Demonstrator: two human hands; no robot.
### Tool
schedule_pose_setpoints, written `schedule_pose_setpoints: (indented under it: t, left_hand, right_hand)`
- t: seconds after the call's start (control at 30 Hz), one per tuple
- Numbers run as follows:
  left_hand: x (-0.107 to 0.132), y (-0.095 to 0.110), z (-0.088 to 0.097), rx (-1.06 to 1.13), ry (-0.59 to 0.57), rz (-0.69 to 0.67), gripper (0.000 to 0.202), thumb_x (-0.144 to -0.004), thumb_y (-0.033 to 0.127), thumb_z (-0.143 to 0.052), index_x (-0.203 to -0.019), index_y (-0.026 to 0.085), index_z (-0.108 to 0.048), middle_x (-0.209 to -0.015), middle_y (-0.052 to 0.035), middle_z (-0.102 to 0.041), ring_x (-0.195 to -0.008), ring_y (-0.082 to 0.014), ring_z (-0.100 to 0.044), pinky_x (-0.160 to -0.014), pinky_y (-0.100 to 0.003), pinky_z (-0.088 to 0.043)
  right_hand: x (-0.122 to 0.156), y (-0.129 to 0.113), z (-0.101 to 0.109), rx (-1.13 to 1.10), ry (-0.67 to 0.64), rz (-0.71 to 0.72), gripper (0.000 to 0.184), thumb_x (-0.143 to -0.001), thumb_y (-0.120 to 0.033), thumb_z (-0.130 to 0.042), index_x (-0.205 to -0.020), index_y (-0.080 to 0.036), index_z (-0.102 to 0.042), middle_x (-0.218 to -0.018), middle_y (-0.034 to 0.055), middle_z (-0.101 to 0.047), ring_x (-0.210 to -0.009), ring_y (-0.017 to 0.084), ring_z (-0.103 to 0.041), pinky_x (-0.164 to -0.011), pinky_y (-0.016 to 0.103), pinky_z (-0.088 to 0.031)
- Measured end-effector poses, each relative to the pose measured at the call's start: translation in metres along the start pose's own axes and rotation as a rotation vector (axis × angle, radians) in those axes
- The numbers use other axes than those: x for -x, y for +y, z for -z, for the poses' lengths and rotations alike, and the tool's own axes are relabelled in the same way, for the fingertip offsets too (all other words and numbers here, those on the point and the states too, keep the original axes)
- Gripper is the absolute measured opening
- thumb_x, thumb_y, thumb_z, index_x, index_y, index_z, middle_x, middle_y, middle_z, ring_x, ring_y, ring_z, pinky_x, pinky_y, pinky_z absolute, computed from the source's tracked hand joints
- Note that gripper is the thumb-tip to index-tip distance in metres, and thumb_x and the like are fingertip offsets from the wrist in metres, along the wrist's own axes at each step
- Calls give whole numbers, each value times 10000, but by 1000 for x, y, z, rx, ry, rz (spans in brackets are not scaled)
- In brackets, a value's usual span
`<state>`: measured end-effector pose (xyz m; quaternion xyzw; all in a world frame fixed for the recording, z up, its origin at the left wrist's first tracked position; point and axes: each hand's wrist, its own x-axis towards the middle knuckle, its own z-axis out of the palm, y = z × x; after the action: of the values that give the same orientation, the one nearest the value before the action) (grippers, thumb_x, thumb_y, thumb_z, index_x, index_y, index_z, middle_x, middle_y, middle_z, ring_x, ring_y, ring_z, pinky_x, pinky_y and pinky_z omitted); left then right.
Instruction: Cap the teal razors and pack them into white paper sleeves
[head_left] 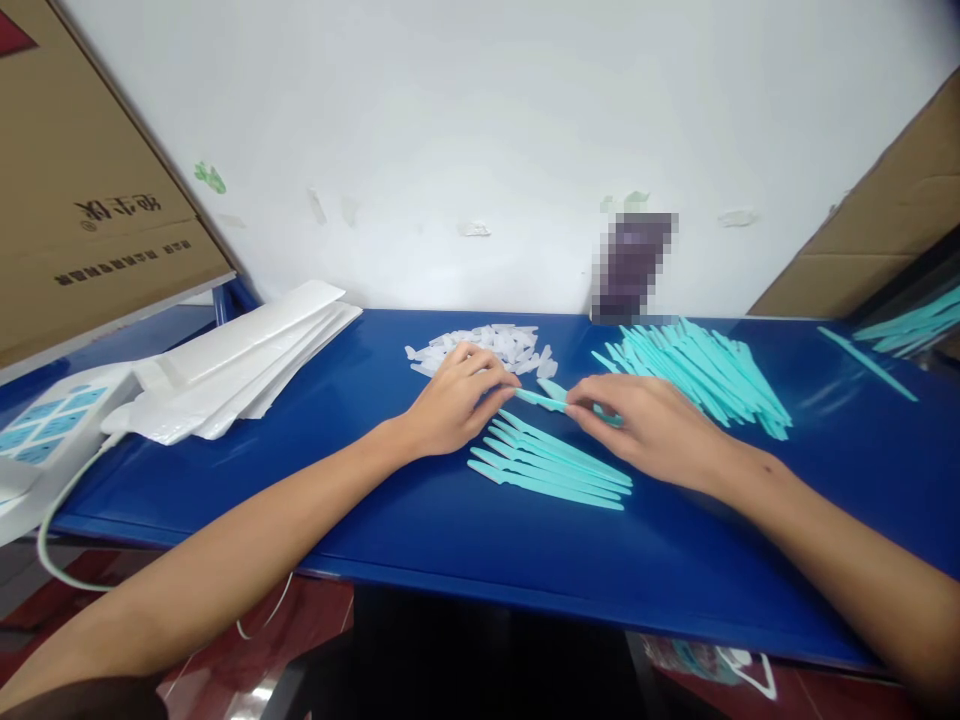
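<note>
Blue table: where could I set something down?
The table is bare between the white bags and white pile, between the teal row and the near edge, and between the lone strip and right forearm. It's crowded around the left hand, right hand and teal pile.

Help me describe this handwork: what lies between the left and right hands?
In the head view, a green stick spans the gap from the left hand to the right hand; another green piece shows just beyond it.
</note>
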<state>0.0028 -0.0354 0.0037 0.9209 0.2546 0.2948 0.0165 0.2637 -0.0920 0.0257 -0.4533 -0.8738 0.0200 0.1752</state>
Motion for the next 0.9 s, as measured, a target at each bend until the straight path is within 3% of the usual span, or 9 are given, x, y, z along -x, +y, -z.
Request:
schedule_pose_setpoints:
  t: [0.17,0.37,0.43,0.57,0.7,0.8,0.9]
  left_hand:
    - [3,-11,1,-233,-104,106,341,-1029,335,-468,-1271,179,-652,-1230,-132,-601,-1164,-313,-451,-996,-492,-402]
    - [3,-12,2,-265,-209,171,389,-1023,362,-475,-1332,193,-642,-1366,-152,-554,-1247,-350,-431,-1009,-541,-393]
    - [2,-12,2,-237,-201,137,343,-1022,343,-488,-1263,209,-693,-1352,-136,-589,-1252,-339,-444,-1009,-529,-385]
    - [1,-13,1,-165,-162,62,262,-1014,307,-525,-1047,216,-768,-1186,-88,-719,-1238,-312,-505,-990,-501,-352]
    - [1,-14,1,-90,-141,66,206,-987,289,-574,-951,212,-761,-1018,-66,-770,-1171,-290,-575,-974,-470,-329]
    - [0,-13,2,-46,-147,88,160,-969,251,-594,-970,217,-751,-954,-49,-763,-1070,-255,-614,-941,-424,-335]
    - [0,-13,1,-50,-152,95,211,-981,228,-575,-1140,214,-714,-964,-58,-730,-1006,-240,-590,-881,-384,-344]
  right_hand:
    - [0,10,-5,165,-22,-41,289,-962,-360,-516,-774,-201,-667,-811,42,-684,-656,167,-593,-523,283,-323]
    - [3,-2,-3,82,180,-171,290,-846,-486,-639,-838,-201,-699,-711,10,-668,-550,146,-549,-520,285,-309]
    - [3,-8,0,25,128,-132,277,-866,-461,-611,-830,-196,-680,-701,10,-657,-546,142,-533,-530,287,-312]
    - [2,-10,4,-14,-120,34,214,-943,-345,-532,-873,-208,-681,-780,19,-666,-579,137,-542,-550,287,-318]
    - [2,-6,7,11,-199,59,174,-934,-281,-522,-873,-209,-669,-822,26,-663,-527,122,-507,-516,292,-295]
    - [3,-4,10,21,-249,23,130,-891,-249,-537,-886,-216,-663,-786,17,-658,-502,125,-493,-497,288,-282]
    - [4,-3,13,30,-261,-11,138,-890,-297,-545,-890,-224,-663,-743,11,-651,-504,138,-498,-495,290,-287]
